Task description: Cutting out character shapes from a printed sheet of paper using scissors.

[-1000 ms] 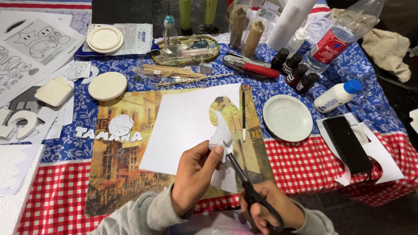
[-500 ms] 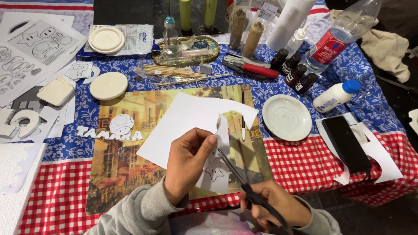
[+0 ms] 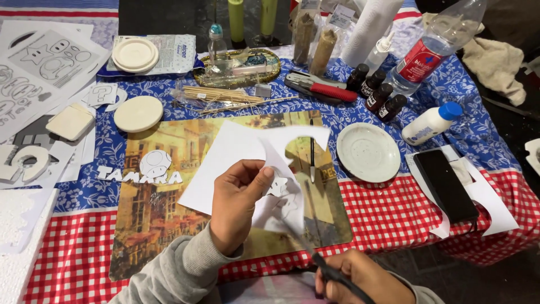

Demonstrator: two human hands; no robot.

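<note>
Paper sheet, white and partly cut, pinched between thumb and fingers of my left hand, held above the picture mat. Below and right of it, my right hand is clamped on black scissors, blades meeting the paper's lower edge.

A single view, from a camera worn on the person's head, looking steeply down and forward over a craft table. It sits close: the left hand and right hand fill the lower middle, with grey sleeves cut off by the bottom edge. The near table edge with its red checked cloth runs across the lower part, the far clutter of bottles reaches the top edge. The view faces straight across the table, slightly tilted. No second view exists to share any part of the scene
</note>
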